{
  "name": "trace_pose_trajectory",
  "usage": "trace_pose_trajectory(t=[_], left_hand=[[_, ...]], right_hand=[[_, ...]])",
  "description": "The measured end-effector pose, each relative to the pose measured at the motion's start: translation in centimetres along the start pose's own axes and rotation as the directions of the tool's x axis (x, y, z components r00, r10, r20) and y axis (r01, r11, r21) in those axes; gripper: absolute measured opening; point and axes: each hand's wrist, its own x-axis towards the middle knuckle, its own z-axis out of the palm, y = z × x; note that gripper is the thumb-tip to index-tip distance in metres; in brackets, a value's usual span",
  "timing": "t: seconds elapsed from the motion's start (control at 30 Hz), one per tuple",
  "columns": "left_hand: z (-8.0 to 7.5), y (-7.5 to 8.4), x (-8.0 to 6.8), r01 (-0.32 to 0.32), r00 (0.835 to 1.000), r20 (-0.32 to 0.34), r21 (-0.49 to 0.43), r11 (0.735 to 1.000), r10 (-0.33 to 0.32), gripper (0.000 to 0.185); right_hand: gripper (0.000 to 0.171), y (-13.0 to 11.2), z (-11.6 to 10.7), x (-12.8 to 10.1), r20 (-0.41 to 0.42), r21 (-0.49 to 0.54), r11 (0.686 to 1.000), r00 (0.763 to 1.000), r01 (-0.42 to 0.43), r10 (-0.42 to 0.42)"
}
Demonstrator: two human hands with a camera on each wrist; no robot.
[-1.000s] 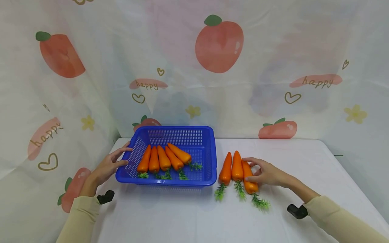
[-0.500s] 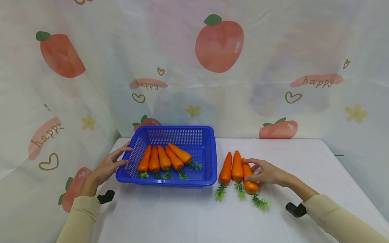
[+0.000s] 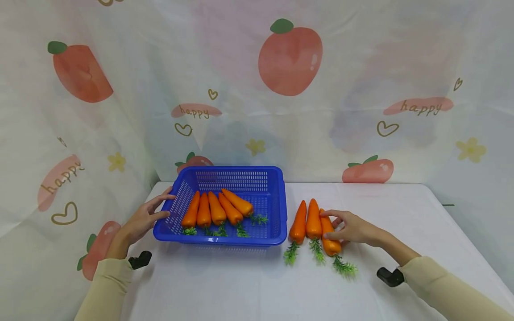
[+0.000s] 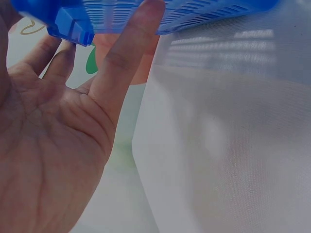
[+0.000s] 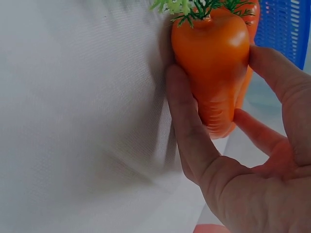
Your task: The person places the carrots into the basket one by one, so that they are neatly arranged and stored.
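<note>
A blue plastic basket (image 3: 225, 241) holds several orange carrots (image 3: 217, 209) with green tops, lying in a fan. My left hand (image 3: 141, 220) holds the basket's left rim; in the left wrist view, one finger of the hand (image 4: 53, 131) touches the slotted wall. To the right of the basket, three carrots lie side by side on the cloth. The rightmost carrot (image 3: 330, 246) is between the thumb and fingers of my right hand (image 3: 353, 228), still on the table. The right wrist view shows fingertips touching both sides of this carrot (image 5: 214, 53).
A white cloth covers the table (image 3: 261, 285). The middle carrot (image 3: 313, 220) and left carrot (image 3: 298, 225) lie close beside the held one. Behind the table hangs a fruit-printed curtain (image 3: 229, 67). A black wrist camera (image 3: 390, 277) sits below each sleeve.
Hardly anything differs. My right hand and wrist have shifted very slightly, with the fingers staying at the rightmost carrot. The left hand and the basket keep their place.
</note>
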Motion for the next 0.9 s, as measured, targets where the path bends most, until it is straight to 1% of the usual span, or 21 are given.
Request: trace_pose_trajectory(t=[0.2, 0.43, 0.67, 0.9], left_hand=[[0.04, 0.22, -0.11, -0.012, 1.0, 0.006, 0.001, 1.0, 0.012, 0.055], [0.15, 0.34, -0.13, -0.003, 1.0, 0.002, -0.004, 1.0, 0.003, 0.055], [-0.02, -0.02, 0.01, 0.001, 1.0, 0.006, -0.007, 1.0, -0.001, 0.056], [0.0, 0.1, -0.07, 0.001, 1.0, 0.007, -0.011, 1.0, -0.001, 0.056]], right_hand=[[0.078, -0.23, 0.05, 0.01, -0.008, -0.006, 1.0, 1.0, -0.015, 0.015], [0.079, -0.42, 0.13, 0.0, -0.015, -0.019, 0.999, 0.999, -0.036, 0.036], [0.078, -0.34, 0.29, 0.09, -0.028, -0.035, 0.999, 0.999, -0.026, 0.025], [0.077, -0.36, 0.38, 0.15, -0.039, -0.043, 0.999, 0.999, -0.012, 0.011]])
